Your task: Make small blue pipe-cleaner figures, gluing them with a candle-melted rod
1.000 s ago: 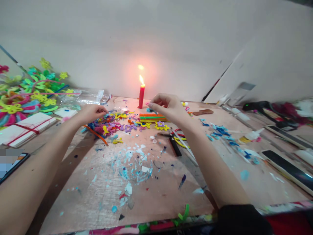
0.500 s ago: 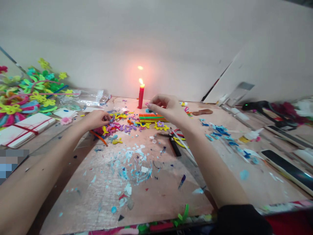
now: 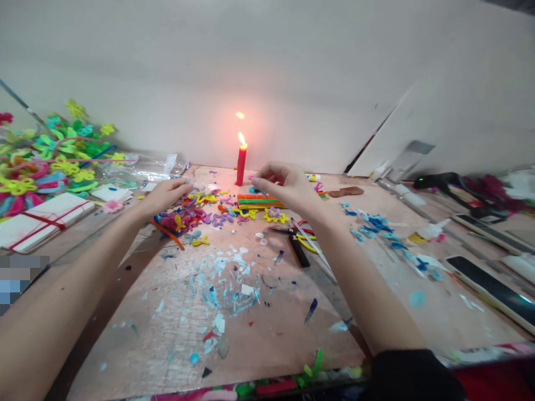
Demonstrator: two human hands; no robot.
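Observation:
My left hand hovers at the left edge of a pile of small pink, purple and yellow fuzzy pipe-cleaner pieces. Its fingers are stretched forward and I see nothing held in them. Just right of a lit red candle, my right hand has its thumb and fingers drawn together. Small pink and teal bits show by its fingertips, but I cannot make out what they grip. Below that hand lies a bundle of orange, green and yellow pipe cleaners, with a yellow piece in front.
Pliers with a black and a yellow handle lie near my right forearm. Blue scraps litter the middle of the table. Fuzzy flowers are heaped at left. A glue bottle, blue pieces and a phone lie at right.
My left hand has lifted slightly off the pile and its curled fingers have straightened; the bluish bit at its fingertips no longer shows there. My right hand has barely moved.

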